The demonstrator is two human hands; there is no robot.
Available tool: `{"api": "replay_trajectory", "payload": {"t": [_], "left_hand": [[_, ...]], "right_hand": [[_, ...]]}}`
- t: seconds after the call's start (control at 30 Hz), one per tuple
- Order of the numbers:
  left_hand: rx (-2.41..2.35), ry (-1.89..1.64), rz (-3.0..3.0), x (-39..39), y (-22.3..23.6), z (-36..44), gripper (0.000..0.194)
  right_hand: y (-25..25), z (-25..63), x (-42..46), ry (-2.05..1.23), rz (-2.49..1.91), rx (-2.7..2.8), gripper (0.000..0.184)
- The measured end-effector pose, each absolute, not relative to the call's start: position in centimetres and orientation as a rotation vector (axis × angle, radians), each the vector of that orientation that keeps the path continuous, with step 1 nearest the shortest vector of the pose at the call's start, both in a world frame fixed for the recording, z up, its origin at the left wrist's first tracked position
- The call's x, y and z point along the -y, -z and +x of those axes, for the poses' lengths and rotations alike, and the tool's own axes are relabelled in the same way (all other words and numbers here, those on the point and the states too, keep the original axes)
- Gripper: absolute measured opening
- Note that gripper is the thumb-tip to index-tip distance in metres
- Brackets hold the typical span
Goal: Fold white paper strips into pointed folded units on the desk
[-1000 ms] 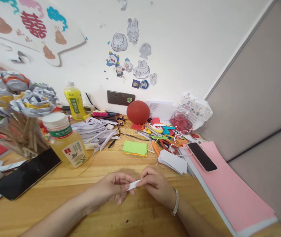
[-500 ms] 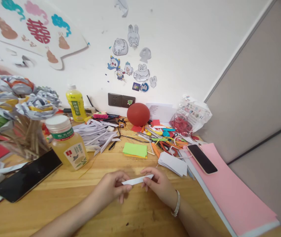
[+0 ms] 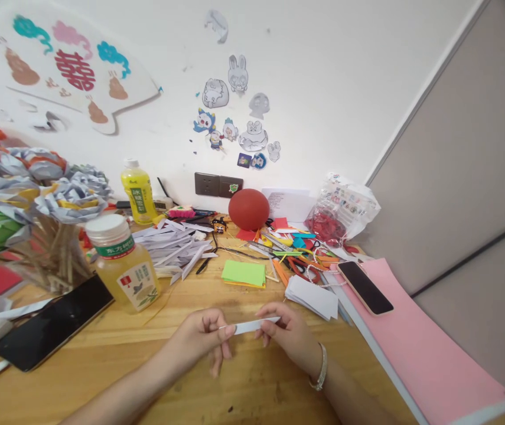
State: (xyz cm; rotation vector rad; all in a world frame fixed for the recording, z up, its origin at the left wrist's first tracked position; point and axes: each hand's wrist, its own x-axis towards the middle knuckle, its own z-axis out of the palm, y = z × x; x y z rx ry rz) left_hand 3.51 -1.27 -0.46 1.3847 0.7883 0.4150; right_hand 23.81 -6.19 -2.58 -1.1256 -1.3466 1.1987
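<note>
Your L hand [image 3: 202, 335] and R hand [image 3: 291, 335] pinch the paper strip [image 3: 250, 326] (prob. light, easily creased) at left/right ends, likely best holds.

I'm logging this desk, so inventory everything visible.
paper strip: 1, white, front
loose strips: many, white, rear
note stack: 1, green, centre
card stack: 1, white, right
bottles: 2, yellow, left
phones: 2, black, left, right
paper flowers: several, mixed, left
ball: 1, red, rear
plastic bag: 1, whitish, rear
paper sheets: uncountable, pink, right
scraps: many, mixed, rear
sockets: 2, dark, wall
cutouts: several, mixed, wall
poster: 1, multicoloured, wall
bracelet: 1, silvery, right wrist
hands: 2, bare, front
</note>
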Motion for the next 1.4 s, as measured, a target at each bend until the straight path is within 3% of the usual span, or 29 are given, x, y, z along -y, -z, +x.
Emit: {"api": "replay_trajectory", "payload": {"t": [0.23,0.5,0.93,1.13,1.23,1.4], "left_hand": [[-0.756,-0.321,1.987,1.8,0.1,3.1,0.047],[-0.696,-0.134,1.639,1.8,0.9,3.0,0.061],[-0.780,-0.219,2.073,1.0,0.4,2.3,0.074],[-0.757,-0.503,2.348,0.2,0.0,1.5,0.074],[-0.796,-0.585,2.443,0.6,0.0,1.8,0.061],[-0.755,-0.302,2.513,2.4,0.2,2.7,0.033]], "right_hand": [[2.6,23.9,6.1,-1.320,-1.005,1.463,0.039],[1.2,26.0,6.1,-1.648,-0.855,1.478,0.046],[0.7,26.2,6.6,-1.395,-1.132,1.590,0.043],[0.5,27.1,6.3,-1.121,-1.281,1.629,0.036],[1.0,26.2,6.5,-1.073,-1.336,1.676,0.033],[1.5,24.9,6.7,-0.781,-1.330,1.892,0.036]]}}
